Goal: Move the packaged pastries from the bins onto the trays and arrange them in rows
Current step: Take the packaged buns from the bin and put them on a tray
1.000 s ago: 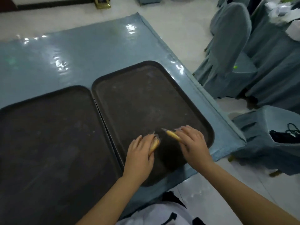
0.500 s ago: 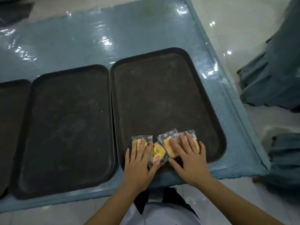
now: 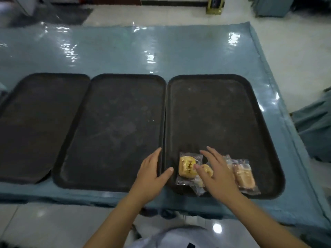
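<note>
Clear-wrapped yellow pastries (image 3: 187, 167) at the dark rectangular plastic tray's (image 3: 220, 108) near edge, right hand (image 3: 217, 173) flat over them — left hand (image 3: 151, 173) spread, empty.

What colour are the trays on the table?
Dark brown-black trays, seen in the head view.

Pastries (image 3: 213, 171) crowd right tray's (image 3: 223, 113) near edge; beyond lies bare.

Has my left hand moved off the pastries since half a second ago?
Yes. The left hand has shifted left, off the packaged pastries, to the right tray's left rim.
</note>
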Action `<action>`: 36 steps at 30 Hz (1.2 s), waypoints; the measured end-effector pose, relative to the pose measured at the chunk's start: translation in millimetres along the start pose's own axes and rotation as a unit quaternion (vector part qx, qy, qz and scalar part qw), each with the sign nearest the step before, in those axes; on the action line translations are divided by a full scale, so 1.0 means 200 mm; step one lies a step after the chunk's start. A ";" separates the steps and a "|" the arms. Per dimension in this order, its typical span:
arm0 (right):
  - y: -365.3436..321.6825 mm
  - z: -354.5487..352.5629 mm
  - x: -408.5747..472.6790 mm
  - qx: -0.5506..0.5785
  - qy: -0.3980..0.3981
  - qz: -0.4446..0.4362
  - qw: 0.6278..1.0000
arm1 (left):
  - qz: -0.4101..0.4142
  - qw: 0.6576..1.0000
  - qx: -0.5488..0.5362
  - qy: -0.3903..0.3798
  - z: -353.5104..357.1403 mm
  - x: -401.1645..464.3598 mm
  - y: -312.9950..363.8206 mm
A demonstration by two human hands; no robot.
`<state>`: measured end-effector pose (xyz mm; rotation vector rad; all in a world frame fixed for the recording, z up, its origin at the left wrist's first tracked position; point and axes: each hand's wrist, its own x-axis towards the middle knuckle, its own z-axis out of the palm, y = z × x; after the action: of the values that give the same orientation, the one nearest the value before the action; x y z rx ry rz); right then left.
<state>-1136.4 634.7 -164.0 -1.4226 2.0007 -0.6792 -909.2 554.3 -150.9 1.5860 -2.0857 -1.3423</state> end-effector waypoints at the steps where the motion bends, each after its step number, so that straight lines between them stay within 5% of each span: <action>1: -0.09 0.06 0.01 0.005 -0.006 -0.013 1.000 | -0.006 1.000 -0.018 0.005 -0.08 -0.03 -0.04; 10: -1.09 0.76 -0.06 0.060 -0.086 -0.107 0.989 | -0.022 0.993 -0.066 0.098 -0.95 -0.62 -0.68; 21: -2.24 1.36 -0.09 0.093 -0.160 -0.263 0.947 | -0.081 0.942 -0.104 0.308 -1.97 -1.29 -1.30; 27: -2.73 1.74 0.09 0.115 -0.185 -0.316 0.923 | -0.094 0.913 -0.099 0.384 -2.43 -1.38 -1.57; 36: -3.47 2.22 0.57 0.180 -0.138 -0.390 0.893 | -0.107 0.912 -0.064 0.391 -3.26 -1.14 -1.89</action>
<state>-395.7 286.2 -10.7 -1.9364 0.9688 -1.0386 -157.9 394.3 17.9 1.9031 -1.3410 -0.6728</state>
